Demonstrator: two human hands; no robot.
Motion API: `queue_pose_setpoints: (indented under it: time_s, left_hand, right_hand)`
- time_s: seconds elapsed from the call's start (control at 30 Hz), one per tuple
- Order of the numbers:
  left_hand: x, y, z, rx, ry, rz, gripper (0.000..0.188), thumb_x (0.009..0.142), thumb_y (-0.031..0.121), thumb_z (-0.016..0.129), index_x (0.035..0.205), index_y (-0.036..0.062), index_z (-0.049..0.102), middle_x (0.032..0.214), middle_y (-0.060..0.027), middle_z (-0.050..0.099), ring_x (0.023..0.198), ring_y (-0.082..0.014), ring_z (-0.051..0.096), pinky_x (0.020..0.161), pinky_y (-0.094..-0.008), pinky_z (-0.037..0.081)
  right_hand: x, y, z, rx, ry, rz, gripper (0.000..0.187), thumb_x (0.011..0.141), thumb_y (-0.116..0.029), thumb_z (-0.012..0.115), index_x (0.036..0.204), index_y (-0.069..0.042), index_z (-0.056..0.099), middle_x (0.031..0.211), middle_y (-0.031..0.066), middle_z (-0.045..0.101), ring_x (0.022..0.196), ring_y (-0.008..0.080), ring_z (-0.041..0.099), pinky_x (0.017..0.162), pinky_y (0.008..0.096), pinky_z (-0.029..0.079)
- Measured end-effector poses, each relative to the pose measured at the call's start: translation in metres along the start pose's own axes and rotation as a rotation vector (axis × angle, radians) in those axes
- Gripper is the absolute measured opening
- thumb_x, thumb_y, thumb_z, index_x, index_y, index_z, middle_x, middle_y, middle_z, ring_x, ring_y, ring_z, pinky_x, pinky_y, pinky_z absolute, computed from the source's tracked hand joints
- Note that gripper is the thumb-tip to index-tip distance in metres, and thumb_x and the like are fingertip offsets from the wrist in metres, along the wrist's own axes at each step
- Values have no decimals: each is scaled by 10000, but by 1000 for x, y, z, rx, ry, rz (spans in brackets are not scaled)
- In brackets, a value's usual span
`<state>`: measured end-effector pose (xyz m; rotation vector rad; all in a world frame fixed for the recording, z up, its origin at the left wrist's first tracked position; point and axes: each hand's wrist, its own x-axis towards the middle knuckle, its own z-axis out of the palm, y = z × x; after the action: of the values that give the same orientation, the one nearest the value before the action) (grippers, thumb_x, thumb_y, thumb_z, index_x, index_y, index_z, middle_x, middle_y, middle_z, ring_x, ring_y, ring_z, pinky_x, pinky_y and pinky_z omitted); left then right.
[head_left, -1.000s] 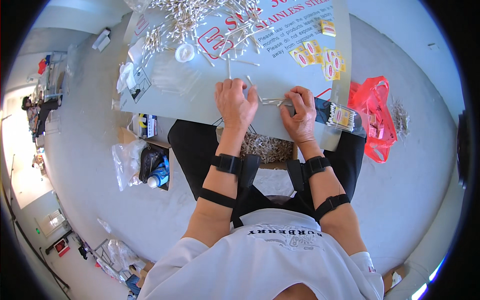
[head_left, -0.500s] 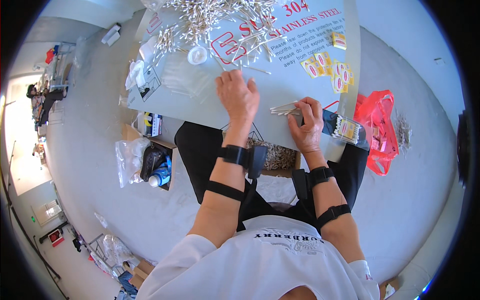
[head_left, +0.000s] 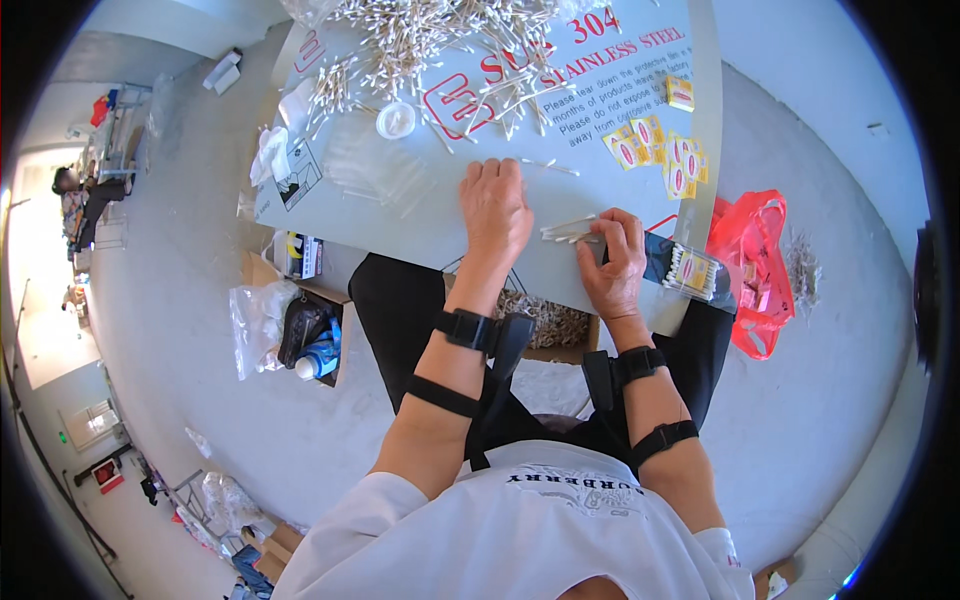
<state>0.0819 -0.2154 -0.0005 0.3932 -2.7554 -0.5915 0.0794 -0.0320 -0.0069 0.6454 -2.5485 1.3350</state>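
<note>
My left hand (head_left: 496, 215) is closed, its knuckles up and fingers curled down at the table. A cotton swab (head_left: 550, 167) sticks out to the right from beside its fingertips; the fingers' undersides are hidden. Farther right, my right hand (head_left: 617, 265) pinches a few cotton swabs (head_left: 566, 232) between thumb and fingers, their tips pointing left. A clear box (head_left: 692, 272) with swabs and a yellow card in it lies just right of that hand, at the table's near edge. At the far side spreads a large heap of loose swabs (head_left: 415, 45).
The table (head_left: 400, 225) has a printed film on top. Clear plastic sleeves (head_left: 375, 175), a small round white container (head_left: 395, 121) and yellow cards (head_left: 680, 165) lie on it. A red bag (head_left: 750, 275) hangs at the right. An open box (head_left: 545, 325) sits below the near edge.
My left hand has moved right and nearer, and a swab beside its fingertips has shifted the same way. My right hand keeps its pinch on the swabs, almost in place.
</note>
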Motion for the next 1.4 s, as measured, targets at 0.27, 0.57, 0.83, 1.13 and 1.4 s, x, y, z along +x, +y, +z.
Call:
queue_pose_setpoints:
  time_s: [0.27, 0.57, 0.83, 1.13, 1.4]
  left_hand:
    - [26, 17, 6, -19, 54, 140, 204, 712, 58, 731, 841, 69, 573, 871, -89, 560, 912, -317, 531, 769, -442, 419]
    - [19, 25, 12, -201, 16, 2, 181, 751, 102, 709, 835, 28, 566, 909, -160, 591, 889, -369, 570, 758, -454, 481]
    - [74, -2, -3, 64, 60, -193, 256, 739, 113, 741, 945, 6, 636, 991, -189, 603, 983, -374, 573, 822, -462, 472]
    - [85, -21, 9, 117, 46, -19, 149, 786, 106, 656, 903, 14, 661, 881, -166, 630, 952, -352, 565, 836, -452, 457]
    - [77, -6, -8, 10, -160, -247, 173, 756, 89, 636, 877, -34, 646, 809, -194, 666, 787, -346, 640, 748, -435, 509]
  right_hand:
    - [-1, 0, 2, 13, -10, 36, 273, 661, -20, 695, 909, -15, 581, 1038, 139, 557, 951, 336, 556, 822, 426, 475]
    - [0, 1, 0, -22, -17, 17, 273, 669, -28, 705, 912, -21, 580, 1029, 130, 564, 945, 331, 556, 828, 420, 468]
    - [0, 1, 0, -24, -15, 15, 274, 677, -24, 706, 917, -27, 573, 1013, 123, 560, 924, 331, 554, 814, 423, 465]
    - [0, 1, 1, 0, -12, 16, 276, 675, -18, 703, 916, -35, 570, 1015, 119, 558, 931, 334, 551, 812, 422, 462]
    - [-1, 4, -1, -3, -8, 37, 269, 674, -17, 699, 907, -35, 566, 1025, 120, 558, 945, 335, 551, 817, 427, 464]
